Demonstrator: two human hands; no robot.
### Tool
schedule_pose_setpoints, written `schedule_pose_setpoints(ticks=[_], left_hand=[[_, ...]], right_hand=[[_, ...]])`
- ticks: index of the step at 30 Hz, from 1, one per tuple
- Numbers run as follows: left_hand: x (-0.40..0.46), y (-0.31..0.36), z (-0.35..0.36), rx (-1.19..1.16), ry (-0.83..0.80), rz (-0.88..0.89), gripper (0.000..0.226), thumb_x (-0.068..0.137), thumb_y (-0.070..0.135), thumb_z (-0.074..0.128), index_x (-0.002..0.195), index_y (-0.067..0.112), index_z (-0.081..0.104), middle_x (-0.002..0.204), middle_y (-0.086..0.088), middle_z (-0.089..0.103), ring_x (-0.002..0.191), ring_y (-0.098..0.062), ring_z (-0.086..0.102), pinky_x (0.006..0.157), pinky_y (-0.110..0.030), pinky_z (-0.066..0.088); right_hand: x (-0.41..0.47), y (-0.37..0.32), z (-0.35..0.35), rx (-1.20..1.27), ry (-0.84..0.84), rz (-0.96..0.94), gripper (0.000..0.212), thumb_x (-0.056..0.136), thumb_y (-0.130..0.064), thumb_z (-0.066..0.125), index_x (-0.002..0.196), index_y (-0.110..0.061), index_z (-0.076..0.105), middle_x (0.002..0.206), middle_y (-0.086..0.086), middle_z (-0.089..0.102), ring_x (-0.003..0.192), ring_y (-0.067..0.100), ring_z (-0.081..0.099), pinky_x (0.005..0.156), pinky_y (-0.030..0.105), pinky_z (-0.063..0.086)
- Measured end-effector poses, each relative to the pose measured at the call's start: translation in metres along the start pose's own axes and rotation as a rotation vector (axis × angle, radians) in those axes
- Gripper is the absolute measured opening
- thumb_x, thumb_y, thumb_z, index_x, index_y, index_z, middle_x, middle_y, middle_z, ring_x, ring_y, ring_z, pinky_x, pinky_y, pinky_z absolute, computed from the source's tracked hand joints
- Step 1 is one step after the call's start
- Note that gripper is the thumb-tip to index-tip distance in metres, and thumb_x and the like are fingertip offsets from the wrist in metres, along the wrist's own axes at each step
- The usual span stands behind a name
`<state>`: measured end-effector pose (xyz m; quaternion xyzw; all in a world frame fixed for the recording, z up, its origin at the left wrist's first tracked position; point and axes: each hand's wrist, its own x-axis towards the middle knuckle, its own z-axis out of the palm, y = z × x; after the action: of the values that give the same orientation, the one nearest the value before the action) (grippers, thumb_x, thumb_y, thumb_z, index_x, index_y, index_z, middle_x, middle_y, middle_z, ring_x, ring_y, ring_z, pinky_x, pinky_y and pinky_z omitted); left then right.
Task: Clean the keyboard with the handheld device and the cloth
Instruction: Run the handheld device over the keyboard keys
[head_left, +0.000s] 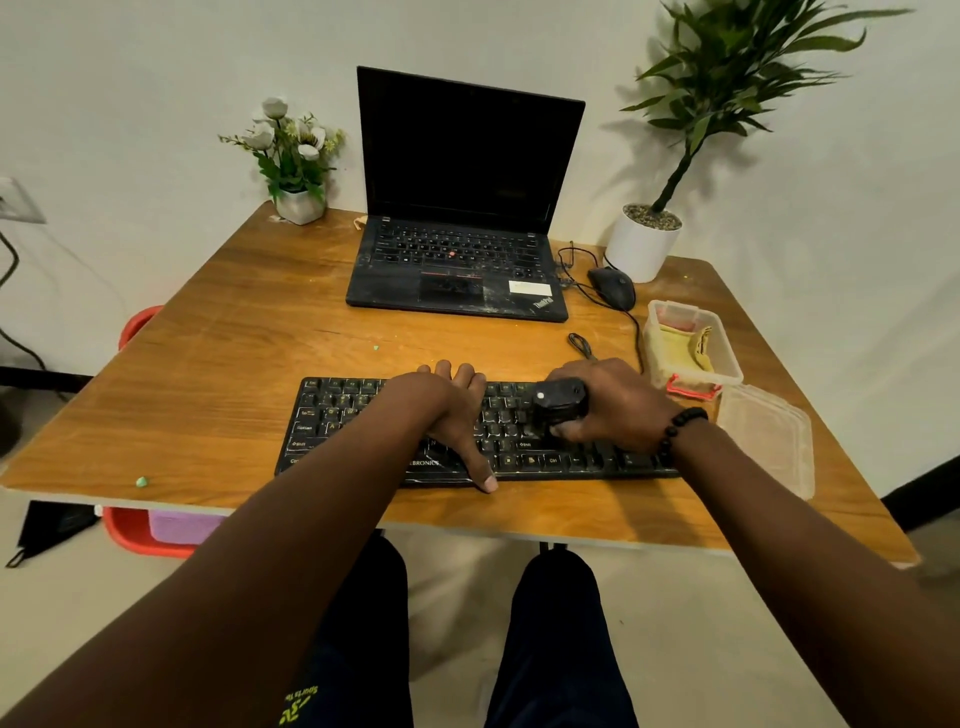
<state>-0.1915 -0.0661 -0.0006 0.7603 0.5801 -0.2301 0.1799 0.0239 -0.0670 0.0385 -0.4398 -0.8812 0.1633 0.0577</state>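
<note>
A dusty black keyboard (353, 421) lies near the front edge of the wooden table (218, 364). My left hand (447, 415) rests across its middle, fingers over the far edge and thumb at the near edge, clamping it. My right hand (608, 405) grips a small black handheld device (558, 402) with a white button, its lower end pressed down onto the keys right of centre. A yellow cloth (685, 345) lies folded inside a clear plastic box (727, 358) just to the right of the keyboard.
A dusty open laptop (457, 270) stands at the back, with a black mouse (613, 288) and its cable to the right. The box's clear lid (769, 436) lies at the right edge. A flower pot (298, 205) and a white plant pot (641, 244) stand in the back corners.
</note>
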Motion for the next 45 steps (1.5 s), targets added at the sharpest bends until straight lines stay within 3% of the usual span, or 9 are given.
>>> schedule_pose_setpoints(ticks=[3, 7, 13, 17, 25, 30, 34, 39, 45], left_hand=[[0.001, 0.0, 0.0, 0.002, 0.0, 0.0, 0.151, 0.053, 0.085, 0.074, 0.158, 0.017, -0.01, 0.165, -0.004, -0.005, 0.15, -0.039, 0.001, 0.118, -0.062, 0.019], [0.001, 0.0, 0.001, 0.014, 0.004, 0.001, 0.15, 0.052, 0.085, 0.074, 0.158, 0.017, -0.008, 0.164, -0.004, -0.001, 0.149, -0.038, 0.004, 0.118, -0.06, 0.021], [0.0, 0.0, 0.0, 0.014, 0.012, 0.006, 0.148, 0.053, 0.085, 0.073, 0.158, 0.017, -0.005, 0.163, -0.005, 0.002, 0.147, -0.038, 0.008, 0.118, -0.059, 0.022], [-0.002, 0.0, 0.001, 0.017, 0.023, 0.013, 0.147, 0.055, 0.085, 0.073, 0.158, 0.016, -0.006, 0.164, -0.006, 0.0, 0.148, -0.038, 0.006, 0.119, -0.058, 0.02], [0.0, 0.0, 0.001, 0.014, 0.02, 0.004, 0.149, 0.051, 0.086, 0.073, 0.158, 0.018, -0.004, 0.164, -0.004, 0.0, 0.148, -0.038, 0.007, 0.117, -0.06, 0.023], [0.004, -0.002, 0.001, 0.022, 0.01, -0.003, 0.154, 0.045, 0.09, 0.072, 0.158, 0.019, -0.004, 0.163, -0.004, 0.0, 0.146, -0.04, 0.01, 0.115, -0.062, 0.027], [0.0, 0.0, 0.0, 0.021, 0.025, 0.004, 0.149, 0.052, 0.086, 0.073, 0.158, 0.016, -0.006, 0.164, -0.005, -0.001, 0.148, -0.039, 0.007, 0.117, -0.06, 0.022], [0.0, -0.001, 0.001, 0.019, 0.018, 0.005, 0.15, 0.052, 0.086, 0.073, 0.158, 0.016, -0.007, 0.164, -0.006, -0.002, 0.147, -0.04, 0.008, 0.117, -0.06, 0.024], [-0.007, 0.0, 0.002, -0.006, 0.042, 0.015, 0.145, 0.057, 0.082, 0.074, 0.158, 0.016, -0.005, 0.164, -0.005, 0.0, 0.148, -0.037, 0.006, 0.119, -0.056, 0.019]], right_hand=[[0.002, 0.002, 0.003, -0.098, 0.182, 0.105, 0.028, 0.074, -0.021, 0.076, 0.097, -0.012, 0.062, 0.094, 0.001, 0.062, 0.089, 0.02, 0.059, 0.074, 0.03, 0.049], [-0.006, -0.015, 0.018, 0.122, 0.335, 0.307, 0.027, 0.072, -0.028, 0.077, 0.091, -0.015, 0.062, 0.082, -0.004, 0.062, 0.077, 0.015, 0.06, 0.059, 0.024, 0.047], [-0.034, -0.041, 0.044, 0.22, 0.342, 0.419, 0.023, 0.072, -0.033, 0.077, 0.086, -0.021, 0.063, 0.078, -0.007, 0.063, 0.074, 0.009, 0.059, 0.065, 0.026, 0.052], [-0.042, -0.045, 0.062, 0.345, 0.616, 0.606, 0.022, 0.071, -0.03, 0.077, 0.086, -0.021, 0.063, 0.083, -0.004, 0.065, 0.08, 0.014, 0.062, 0.068, 0.029, 0.052], [-0.062, -0.065, 0.085, 0.571, 0.829, 0.761, 0.026, 0.071, -0.029, 0.08, 0.087, -0.03, 0.059, 0.082, -0.015, 0.057, 0.08, 0.007, 0.058, 0.065, 0.019, 0.044], [-0.064, -0.083, 0.092, 0.635, 0.592, 0.671, 0.025, 0.069, -0.03, 0.081, 0.08, -0.03, 0.059, 0.084, -0.012, 0.064, 0.077, 0.002, 0.059, 0.064, 0.019, 0.048], [-0.055, -0.065, 0.078, 0.602, 0.766, 0.719, 0.03, 0.072, -0.031, 0.079, 0.096, -0.021, 0.066, 0.091, -0.008, 0.065, 0.081, 0.006, 0.06, 0.059, 0.007, 0.039], [-0.05, -0.065, 0.08, 0.801, 0.482, 0.654, 0.026, 0.068, -0.028, 0.082, 0.088, -0.023, 0.067, 0.085, -0.006, 0.069, 0.078, 0.007, 0.064, 0.067, 0.024, 0.052], [-0.034, -0.038, 0.065, 0.637, 0.557, 0.65, 0.036, 0.071, -0.032, 0.081, 0.103, -0.021, 0.067, 0.094, -0.007, 0.068, 0.089, 0.012, 0.063, 0.077, 0.027, 0.052]])
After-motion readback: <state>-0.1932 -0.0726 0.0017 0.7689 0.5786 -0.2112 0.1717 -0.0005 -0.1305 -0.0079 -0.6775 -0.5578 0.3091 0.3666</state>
